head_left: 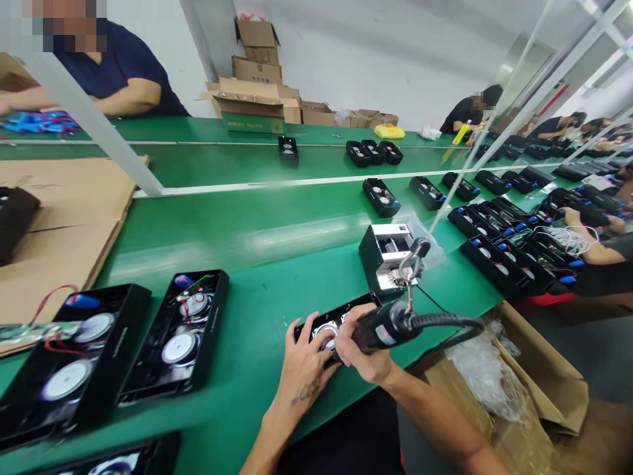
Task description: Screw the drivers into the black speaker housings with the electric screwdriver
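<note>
My left hand (pixel 307 356) has its fingers over a black speaker panel (pixel 360 303) lying on the green table, touching a round silver-white speaker (pixel 325 335) in it. Wrapped round a black electric screwdriver (pixel 383 328) with a thick cable is my right hand (pixel 363 346), close beside the left over the same panel. The screwdriver's tip is hidden by my fingers. Just behind the panel stands a black and silver box-shaped device (pixel 388 254), with a hanging hook (pixel 415 260) in front of it.
Open black housings with speakers (pixel 178 343) stand at the left, more (pixel 494 264) at the right. Cardboard (pixel 74 224) lies at the left edge. A box with plastic wrap (pixel 548 382) is at lower right. Co-workers (pixel 133 72) sit across and at right.
</note>
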{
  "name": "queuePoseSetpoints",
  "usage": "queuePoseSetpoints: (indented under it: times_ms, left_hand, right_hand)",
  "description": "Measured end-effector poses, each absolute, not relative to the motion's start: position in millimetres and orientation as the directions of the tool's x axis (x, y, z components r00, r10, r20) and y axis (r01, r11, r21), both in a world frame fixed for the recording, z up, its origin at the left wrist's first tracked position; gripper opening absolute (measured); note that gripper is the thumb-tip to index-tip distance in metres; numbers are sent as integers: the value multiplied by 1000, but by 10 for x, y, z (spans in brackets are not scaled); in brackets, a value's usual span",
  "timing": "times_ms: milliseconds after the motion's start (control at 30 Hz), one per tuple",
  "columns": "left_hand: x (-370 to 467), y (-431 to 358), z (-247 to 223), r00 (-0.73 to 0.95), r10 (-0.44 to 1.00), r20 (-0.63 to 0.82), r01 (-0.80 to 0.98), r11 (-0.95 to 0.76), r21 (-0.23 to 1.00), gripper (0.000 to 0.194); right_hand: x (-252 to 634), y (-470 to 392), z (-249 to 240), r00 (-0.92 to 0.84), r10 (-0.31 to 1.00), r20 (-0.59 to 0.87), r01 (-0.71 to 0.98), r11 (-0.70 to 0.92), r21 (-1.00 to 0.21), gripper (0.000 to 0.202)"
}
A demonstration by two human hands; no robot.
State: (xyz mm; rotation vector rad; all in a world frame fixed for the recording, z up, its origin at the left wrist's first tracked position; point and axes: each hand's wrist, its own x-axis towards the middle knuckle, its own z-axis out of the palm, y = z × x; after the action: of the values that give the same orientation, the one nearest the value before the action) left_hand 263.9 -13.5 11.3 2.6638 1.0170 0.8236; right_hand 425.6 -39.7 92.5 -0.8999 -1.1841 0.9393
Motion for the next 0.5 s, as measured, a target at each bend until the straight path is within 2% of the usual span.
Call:
queuePoseSetpoints:
  times_ms: [133,500]
  left_hand:
    - [2644,-141,89,601,660,450,556,-750,357,11]
    - [2627,-123,116,618,658,431,562,-753,343,12]
  right_hand:
    - [4235,-387,957,75,899,432,-77,437,-896,25]
    - [4246,-389,967,66,914,401,-54,404,-913,24]
